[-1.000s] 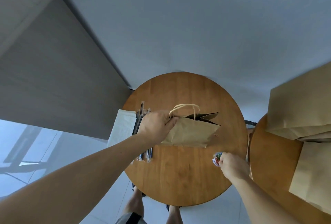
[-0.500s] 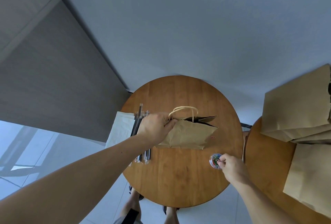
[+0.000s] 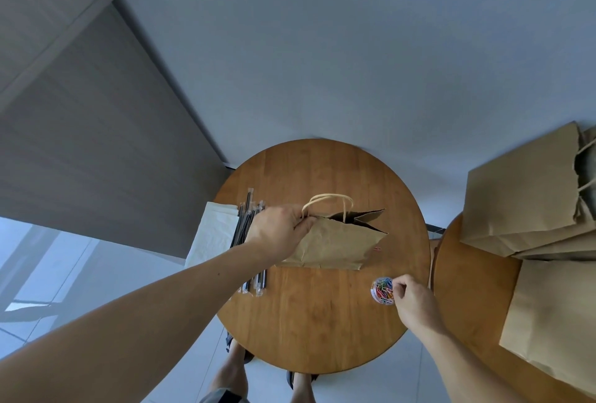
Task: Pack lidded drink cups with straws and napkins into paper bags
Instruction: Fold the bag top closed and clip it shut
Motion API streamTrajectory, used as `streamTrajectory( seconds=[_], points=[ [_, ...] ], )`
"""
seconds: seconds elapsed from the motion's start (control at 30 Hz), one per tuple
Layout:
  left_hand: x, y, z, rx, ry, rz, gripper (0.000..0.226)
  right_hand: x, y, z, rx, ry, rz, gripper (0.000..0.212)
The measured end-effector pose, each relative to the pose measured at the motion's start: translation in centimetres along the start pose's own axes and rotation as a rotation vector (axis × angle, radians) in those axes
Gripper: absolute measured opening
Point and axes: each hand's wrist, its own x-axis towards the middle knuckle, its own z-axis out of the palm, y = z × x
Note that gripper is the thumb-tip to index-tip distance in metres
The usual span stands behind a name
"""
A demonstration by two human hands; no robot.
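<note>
The left hand (image 3: 277,235) grips the upper edge of the paper bag (image 3: 335,243), mid-way across the surface (image 3: 322,322). The right hand (image 3: 416,302) curls its fingers at a tub of paper clips (image 3: 381,290) (pinching one or not, I cannot tell).

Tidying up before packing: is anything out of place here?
A small red thing, perhaps a paper clip, lies loose on the table beside the paper bag, outside the clip tub. The white napkins overhang the table's left edge.
</note>
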Motion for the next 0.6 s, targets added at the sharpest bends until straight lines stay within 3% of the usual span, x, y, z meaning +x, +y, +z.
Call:
streamTrajectory(
  seconds=[0.3, 0.37, 0.47, 0.6],
  points=[
    [0.4, 0.7, -0.8, -0.023, -0.060, -0.011, 0.021, -2.0, -7.8, -4.3, 0.400, -0.023, -0.244, 0.016],
    [0.4, 0.8, -0.9, -0.018, -0.059, 0.000, 0.021, -2.8, -10.8, -5.8, 0.449, 0.044, -0.389, 0.023],
    [0.4, 1.0, -1.0, -0.023, -0.040, 0.009, 0.018, -3.8, -14.7, -7.6, 0.497, 0.166, -0.617, 0.015],
    [0.5, 1.3, -1.1, 0.014, -0.023, 0.029, 0.015, -3.4, -17.9, -8.8, 0.452, 0.267, -0.664, 0.014]
  ],
)
